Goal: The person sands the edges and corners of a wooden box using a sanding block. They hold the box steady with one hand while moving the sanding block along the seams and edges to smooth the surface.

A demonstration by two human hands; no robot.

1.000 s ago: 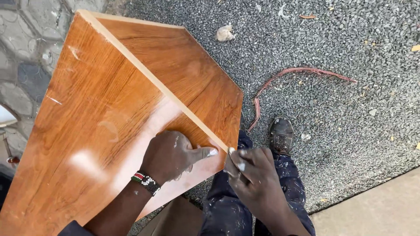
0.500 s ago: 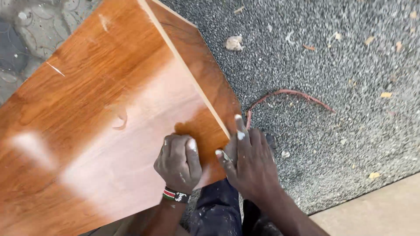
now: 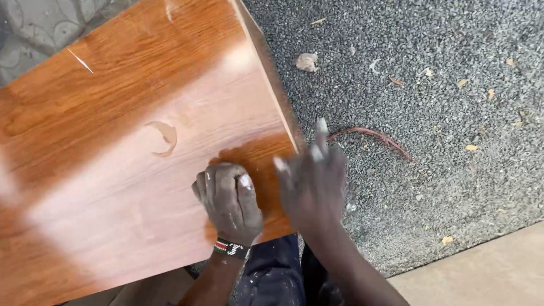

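Here the wooden panel (image 3: 113, 170), a glossy brown-grained board w/ a pale edge strip, fills the frame from 9 o'clock to centre, its right edge running from 12 o'clock down toward the middle. A crescent-shaped chip (image 3: 164, 137) in the finish sits just left of centre. The left hand (image 3: 229, 201) rests on the panel near its lower right corner, at abt 6 o'clock, fingers curled into a loose fist and pressed flat against the surface; whether anything is tucked under it, can't tell. A beaded wristband (image 3: 229, 248) circles that wrist. The right hand (image 3: 311, 181) is just beside it at the panel's edge, fingers spread and pointing up, blurred by motion, so can't tell if it touches the edge or holds anything; pale dust or filler coats the fingertips. Step in hand, by my read: rubbing or smoothing the surface near the corner and edge strip. A next move would call for steady pressure from the fist while the other hand braces the edge so the board doesn't slide. Beyond, grey gravel ground (image 3: 430, 113) spans 1 to 4 o'clock, w/ a reddish wire (image 3: 379, 139) at 3 and a pale stone (image 3: 306, 62) at 1. Dark trousers (image 3: 272, 277) show at 6.
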